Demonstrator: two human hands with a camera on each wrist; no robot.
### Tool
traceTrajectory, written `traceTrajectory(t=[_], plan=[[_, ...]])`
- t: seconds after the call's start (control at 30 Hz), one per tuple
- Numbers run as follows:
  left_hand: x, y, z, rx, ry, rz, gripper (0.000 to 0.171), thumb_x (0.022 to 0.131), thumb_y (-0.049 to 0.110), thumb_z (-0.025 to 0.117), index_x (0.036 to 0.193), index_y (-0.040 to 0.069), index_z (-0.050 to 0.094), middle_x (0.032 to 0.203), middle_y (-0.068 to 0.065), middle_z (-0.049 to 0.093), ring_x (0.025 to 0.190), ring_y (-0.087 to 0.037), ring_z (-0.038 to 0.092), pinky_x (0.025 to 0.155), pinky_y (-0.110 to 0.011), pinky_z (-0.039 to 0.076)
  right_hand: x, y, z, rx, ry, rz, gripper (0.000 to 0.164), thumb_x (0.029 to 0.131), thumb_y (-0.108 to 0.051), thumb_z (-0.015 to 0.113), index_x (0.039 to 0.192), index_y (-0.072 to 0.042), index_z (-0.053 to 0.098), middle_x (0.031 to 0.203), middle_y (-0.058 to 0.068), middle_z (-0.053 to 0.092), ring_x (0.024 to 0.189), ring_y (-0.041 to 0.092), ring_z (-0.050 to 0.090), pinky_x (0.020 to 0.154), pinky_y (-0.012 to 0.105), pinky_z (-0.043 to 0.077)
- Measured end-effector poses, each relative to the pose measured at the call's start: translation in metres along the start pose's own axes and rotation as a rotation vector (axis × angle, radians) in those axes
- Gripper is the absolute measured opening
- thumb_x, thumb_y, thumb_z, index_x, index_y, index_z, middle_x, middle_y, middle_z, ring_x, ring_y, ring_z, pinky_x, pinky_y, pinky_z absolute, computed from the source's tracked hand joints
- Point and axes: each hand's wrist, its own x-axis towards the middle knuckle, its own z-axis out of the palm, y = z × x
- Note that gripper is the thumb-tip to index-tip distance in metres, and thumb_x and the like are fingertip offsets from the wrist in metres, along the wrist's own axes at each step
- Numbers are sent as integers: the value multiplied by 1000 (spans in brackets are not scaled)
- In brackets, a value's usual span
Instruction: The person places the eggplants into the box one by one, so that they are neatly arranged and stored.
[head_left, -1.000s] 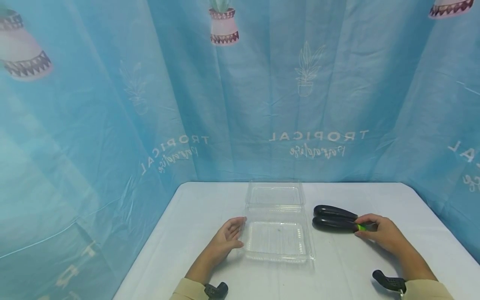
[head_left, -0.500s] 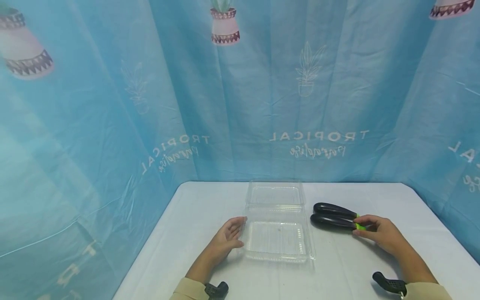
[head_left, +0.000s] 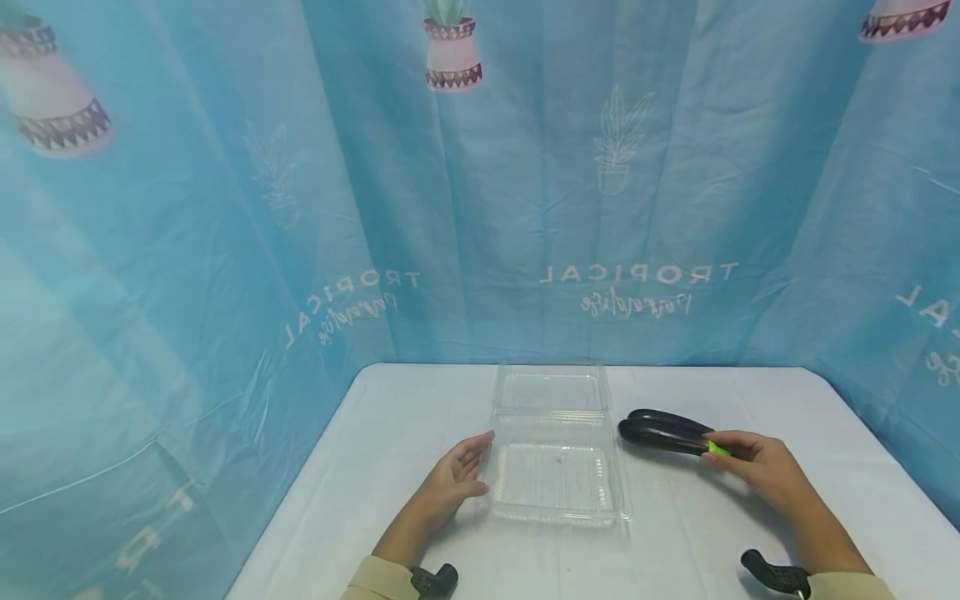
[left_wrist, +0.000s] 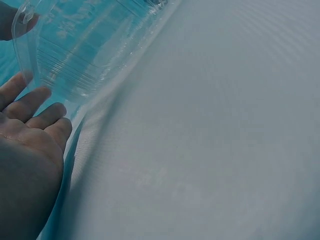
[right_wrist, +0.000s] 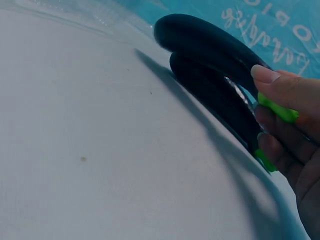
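My right hand [head_left: 757,471] pinches the green stem end of a dark purple eggplant [head_left: 656,435], thumb on one side and fingers on the other. In the right wrist view this eggplant [right_wrist: 205,42] is raised off the table above a second eggplant [right_wrist: 215,100], which rests on the white surface. A clear plastic clamshell container [head_left: 553,479] lies unfolded left of the eggplants, its lid [head_left: 551,392] laid back away from me. My left hand [head_left: 448,483] touches the container's left side with relaxed, spread fingers; in the left wrist view its fingertips meet the rim.
The white-covered table [head_left: 675,550] has rounded far corners. Blue printed curtains [head_left: 480,208] hang behind it and along both sides. Black wrist mounts [head_left: 776,573] stick out near both sleeves.
The held eggplant has lifted and shifted slightly left, now partly covering the other eggplant in the head view. My right hand moved a little with it; the left hand stays put.
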Motion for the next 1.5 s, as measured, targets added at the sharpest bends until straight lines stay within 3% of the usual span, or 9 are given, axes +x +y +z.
traceTrajectory(t=[0.17, 0.43, 0.83, 0.97, 1.07, 1.3, 1.5], plan=[[0, 1, 0, 12, 3, 0, 85, 78, -10, 72, 156, -3, 40, 168, -14, 32, 157, -28, 22, 121, -26, 28, -1, -12, 2, 47, 66, 23, 51, 89, -37, 86, 124, -2, 76, 117, 14, 75, 95, -2, 67, 76, 10, 54], [1, 2, -1, 13, 11, 4, 86, 78, -9, 72, 157, -3, 40, 168, -15, 32, 157, -29, 23, 120, -26, 29, 1, -42, 12, 176, 105, -70, 44, 93, -29, 84, 126, -1, 74, 118, 7, 75, 98, 2, 70, 79, 16, 59], [1, 2, -1, 38, 22, -3, 86, 78, -9, 73, 158, 0, 40, 168, -9, 33, 156, -25, 24, 120, -24, 29, 7, -79, 46, 325, 37, -164, 35, 92, -18, 84, 121, 0, 76, 113, 10, 76, 93, 16, 73, 78, 25, 63], [1, 2, -1, 41, 18, 1, 86, 79, -9, 73, 158, -1, 40, 169, -10, 32, 156, -26, 23, 120, -25, 29, 7, -90, 57, 348, -7, -186, 32, 92, -18, 85, 119, -3, 77, 111, 11, 75, 89, 20, 72, 74, 34, 65], [0, 3, -1, 49, 22, 1, 86, 79, -8, 73, 158, 0, 40, 168, -10, 33, 156, -26, 24, 120, -25, 30, 7, -96, 68, 355, -41, -222, 30, 92, -16, 84, 119, -4, 78, 110, 12, 75, 87, 22, 72, 72, 37, 66], [-1, 0, -1, 39, 20, 3, 85, 80, -8, 73, 158, -1, 40, 168, -11, 32, 156, -28, 24, 119, -25, 30, 8, -103, 94, 332, -86, -292, 26, 90, -13, 85, 115, -6, 79, 108, 8, 75, 91, 18, 72, 72, 27, 63], [-1, -1, -1, 26, 9, -2, 86, 80, -8, 74, 158, -2, 40, 169, -12, 32, 156, -28, 23, 120, -26, 30, 9, -109, 104, 235, -93, -349, 28, 89, -17, 86, 114, -7, 79, 107, 0, 75, 97, 17, 70, 83, 24, 60]])
